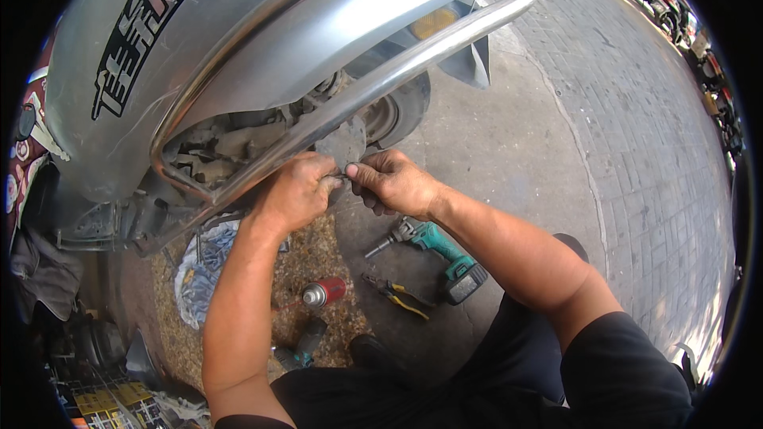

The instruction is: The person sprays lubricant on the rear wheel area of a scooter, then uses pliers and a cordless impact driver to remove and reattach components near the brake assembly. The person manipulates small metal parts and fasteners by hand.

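Observation:
A silver scooter body (238, 24) fills the upper left, with a chrome guard bar (413, 59) running across it. Below the bar, my left hand (296, 189) and my right hand (391, 181) meet fingertip to fingertip. Both pinch a small dark part between them, just under a dusty grey cover (343, 143) beside the rear wheel (397, 111). What the small part is, I cannot tell.
On the ground below lie a teal cordless drill (433, 246), yellow-handled pliers (397, 294), a red spray can (324, 291) and a second teal tool (298, 349). A crumpled cloth (203, 270) lies left. Parked scooters line the far right.

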Tool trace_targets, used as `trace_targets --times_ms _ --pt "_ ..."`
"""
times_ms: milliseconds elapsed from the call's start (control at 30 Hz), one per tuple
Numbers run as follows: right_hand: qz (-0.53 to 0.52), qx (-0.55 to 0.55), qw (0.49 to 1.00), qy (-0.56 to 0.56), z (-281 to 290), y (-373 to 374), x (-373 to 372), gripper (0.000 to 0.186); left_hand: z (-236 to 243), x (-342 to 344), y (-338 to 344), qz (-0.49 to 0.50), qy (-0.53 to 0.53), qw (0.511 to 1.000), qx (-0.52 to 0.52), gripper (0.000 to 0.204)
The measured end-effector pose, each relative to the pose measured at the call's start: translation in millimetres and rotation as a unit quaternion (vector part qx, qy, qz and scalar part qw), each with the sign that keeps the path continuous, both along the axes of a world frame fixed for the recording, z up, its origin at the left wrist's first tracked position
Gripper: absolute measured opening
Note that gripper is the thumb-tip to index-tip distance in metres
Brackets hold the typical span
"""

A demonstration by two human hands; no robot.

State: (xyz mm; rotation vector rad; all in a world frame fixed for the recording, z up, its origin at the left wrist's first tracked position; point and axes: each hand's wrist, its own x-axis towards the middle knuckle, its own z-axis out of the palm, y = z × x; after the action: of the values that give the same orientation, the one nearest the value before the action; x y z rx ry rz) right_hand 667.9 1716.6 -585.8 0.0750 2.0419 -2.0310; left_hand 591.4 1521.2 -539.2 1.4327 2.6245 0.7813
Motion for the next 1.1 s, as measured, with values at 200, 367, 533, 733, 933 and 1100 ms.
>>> trace_targets --times_ms 200,367,533,733,933,1100 --pt "-0.082 0.11 0.951 0.276 -2.5 -9.8 0.0 0.036 -0.5 0.1 0.2 0.003 0.031 1.0 -0.005 0.009" --pt "0.031 -0.157 0.981 -0.109 2.3 -0.6 -0.6 0.041 0.3 -0.3 -0.3 0.003 0.02 1.0 -0.015 0.009" --pt "-0.006 0.189 0.949 0.251 -3.9 -1.1 -5.9 0.032 0.1 -1.7 -1.2 -0.011 0.006 1.0 -0.013 0.013" --pt "-0.047 0.176 0.933 0.311 -4.6 -3.0 -4.2 0.035 -1.1 -0.5 -0.9 -0.012 0.013 1.0 0.014 0.011" --pt "0.003 -0.067 0.997 -0.049 1.2 0.0 -2.9 0.035 0.9 -0.8 0.4 0.004 0.001 1.0 -0.006 0.01" --pt "-0.02 0.266 0.904 0.333 -2.0 0.6 -2.5 0.019 0.9 -1.0 -1.2 -0.003 0.008 1.0 0.0 0.01"
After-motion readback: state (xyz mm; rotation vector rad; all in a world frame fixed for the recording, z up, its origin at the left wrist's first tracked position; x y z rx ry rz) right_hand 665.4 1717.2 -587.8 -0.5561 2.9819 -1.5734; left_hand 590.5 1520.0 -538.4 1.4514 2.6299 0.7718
